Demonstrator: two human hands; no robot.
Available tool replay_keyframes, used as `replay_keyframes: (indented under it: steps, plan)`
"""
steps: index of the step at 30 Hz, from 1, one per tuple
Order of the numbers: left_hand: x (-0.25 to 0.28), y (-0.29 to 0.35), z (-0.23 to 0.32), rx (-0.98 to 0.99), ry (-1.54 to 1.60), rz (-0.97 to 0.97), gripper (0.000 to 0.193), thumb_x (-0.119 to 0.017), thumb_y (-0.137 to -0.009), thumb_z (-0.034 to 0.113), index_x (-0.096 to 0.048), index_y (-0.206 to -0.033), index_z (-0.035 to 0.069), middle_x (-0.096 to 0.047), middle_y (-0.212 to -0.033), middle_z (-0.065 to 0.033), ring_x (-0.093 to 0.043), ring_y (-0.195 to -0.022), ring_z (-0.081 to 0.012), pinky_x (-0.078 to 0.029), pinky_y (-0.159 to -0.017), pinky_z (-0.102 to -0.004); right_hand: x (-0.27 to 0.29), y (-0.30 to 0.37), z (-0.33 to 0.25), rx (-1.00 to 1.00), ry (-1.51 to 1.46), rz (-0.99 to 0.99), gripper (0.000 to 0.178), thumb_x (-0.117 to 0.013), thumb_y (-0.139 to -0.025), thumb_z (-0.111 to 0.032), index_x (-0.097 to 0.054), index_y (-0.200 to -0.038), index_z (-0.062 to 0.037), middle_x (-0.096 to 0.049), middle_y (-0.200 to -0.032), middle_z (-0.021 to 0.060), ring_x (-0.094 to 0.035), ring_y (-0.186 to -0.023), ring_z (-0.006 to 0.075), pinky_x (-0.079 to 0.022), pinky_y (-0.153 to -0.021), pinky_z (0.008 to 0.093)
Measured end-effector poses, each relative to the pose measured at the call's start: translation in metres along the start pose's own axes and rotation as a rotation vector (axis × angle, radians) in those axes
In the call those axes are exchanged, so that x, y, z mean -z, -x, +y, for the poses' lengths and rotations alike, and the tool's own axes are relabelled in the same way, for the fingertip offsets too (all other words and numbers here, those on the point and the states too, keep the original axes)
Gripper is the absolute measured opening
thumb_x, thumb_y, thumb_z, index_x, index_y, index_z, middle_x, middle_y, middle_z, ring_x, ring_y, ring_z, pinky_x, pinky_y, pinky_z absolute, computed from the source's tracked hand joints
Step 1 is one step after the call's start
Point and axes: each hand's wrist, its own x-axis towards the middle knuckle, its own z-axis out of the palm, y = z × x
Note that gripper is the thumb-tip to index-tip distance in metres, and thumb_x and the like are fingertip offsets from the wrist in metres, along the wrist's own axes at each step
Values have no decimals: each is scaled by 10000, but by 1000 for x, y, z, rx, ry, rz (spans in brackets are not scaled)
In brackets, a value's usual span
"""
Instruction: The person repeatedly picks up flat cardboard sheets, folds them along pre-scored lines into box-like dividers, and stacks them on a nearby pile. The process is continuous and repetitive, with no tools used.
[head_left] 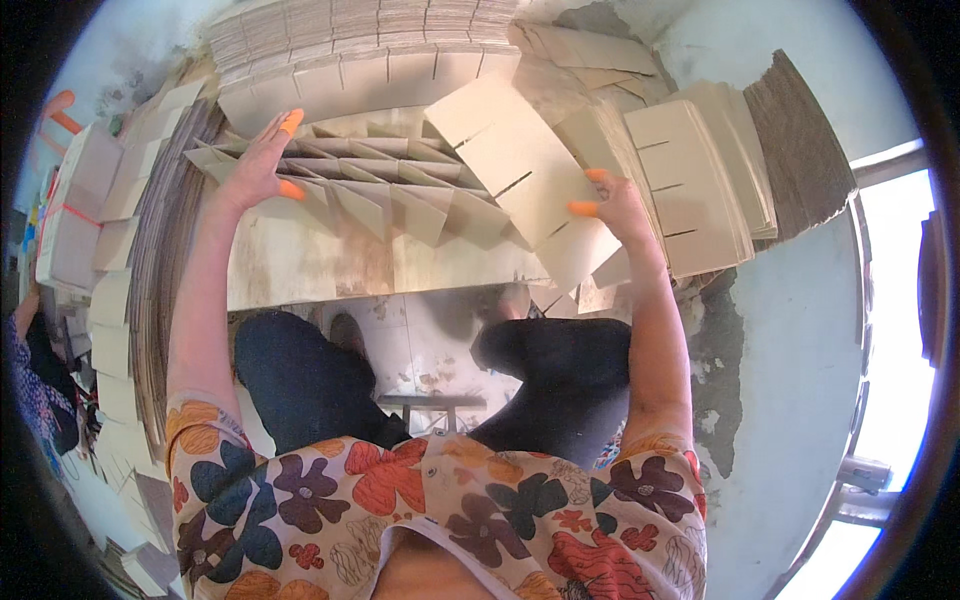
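A lattice of interlocked cardboard dividers [400, 175] lies partly folded on the work table. My left hand [255, 172] is at its left end, thumb and fingers spread apart around the corner. Orange finger covers sit on the thumb and a fingertip of each hand. To the right, my right hand [622, 208] pinches the edge of a slotted cardboard strip [515, 165]. That strip slants over the right end of the lattice, its slots facing down to the left. Whether it touches the lattice I cannot tell.
Slotted strips stand stacked along the back [360, 75] and in a pile on the right [690, 185]. More cardboard sheets [165, 250] line the left side. The table's front edge [390, 292] is above my knees. Another person's arm [27, 310] shows at the far left.
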Motion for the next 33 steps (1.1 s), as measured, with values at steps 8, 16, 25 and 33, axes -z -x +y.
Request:
replay_keyframes:
  steps: [8, 16, 25, 33]
  plan:
    - [-4, -26, -8, 96, -147, -108, 715, -818, -623, 138, -507, -1260, 44, -549, -1213, -178, -505, -1139, -348, -394, -972, -382, 67, 23, 13, -163, -121, 840, 343, -758, -778, -188, -640, -984, 59, -643, -747, 74, -562, -656, 140, -466, -600, 278]
    - [12, 7, -6, -57, 1, -93, 194, -720, -717, 115, -570, -760, 0, -584, -833, -148, -574, -841, -313, -468, -797, -417, 66, 38, 10, 20, -402, 1352, 216, -635, -885, -148, -643, -1041, 2, -647, -901, 74, -582, -768, 167, -484, -670, 295]
    - [92, 140, 67, -94, -538, 558, 201, -659, -717, 51, -605, -901, -12, -625, -1013, -148, -600, -835, -296, -526, -731, -368, 48, 52, 46, -97, -1113, 851, 480, -587, -906, -344, -547, -1219, 17, -595, -1168, 138, -587, -1007, 244, -479, -866, 368]
    - [86, 229, -76, 414, -1019, 377, 233, -601, -715, 10, -618, -945, -27, -550, -1160, -173, -585, -958, -269, -542, -708, -357, 1, 23, 23, -88, -1097, 484, 304, -548, -934, -242, -584, -1153, -35, -663, -1026, 77, -649, -845, 204, -543, -719, 345]
